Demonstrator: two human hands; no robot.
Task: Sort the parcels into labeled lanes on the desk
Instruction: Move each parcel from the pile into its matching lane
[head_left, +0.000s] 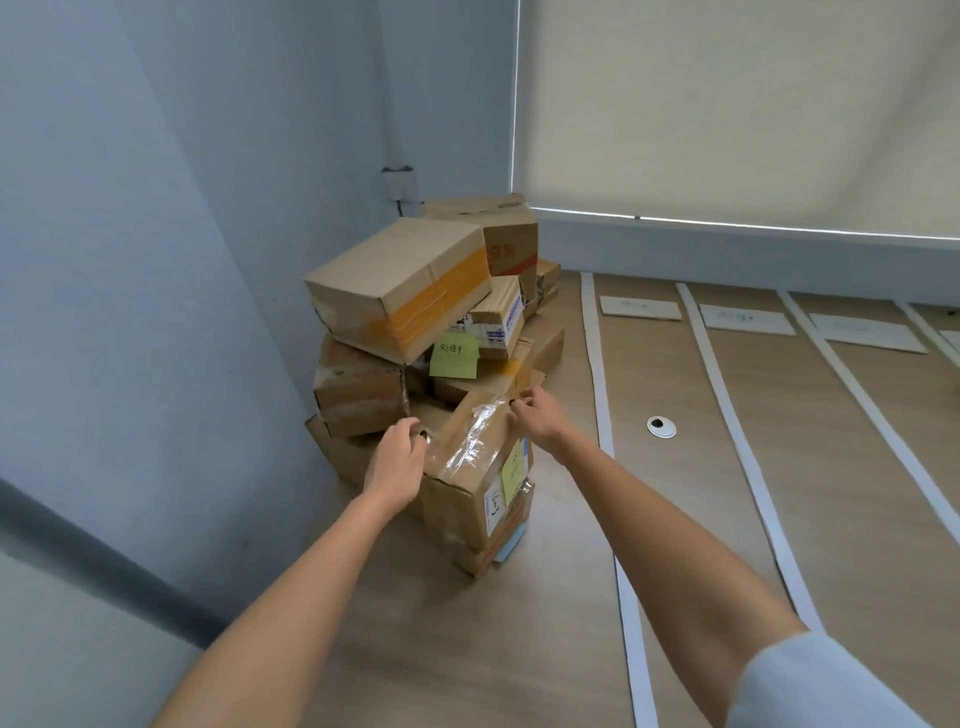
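A heap of brown cardboard parcels (400, 291) is piled in the desk's far left corner against the wall. The nearest parcel (480, 467) is wrapped in shiny clear tape and carries a yellow note and a white label on its right face. My left hand (395, 462) grips its left top edge. My right hand (535, 421) grips its far right top corner, fingers curled over the edge. A green note (453, 355) with handwriting sticks on a parcel behind it.
White tape strips (597, 374) split the wooden desk (675, 519) into lanes running away to the right. Paper lane labels (640, 307) lie at the far ends. A round cable hole (661, 426) sits in the first lane. A closed blind covers the window behind.
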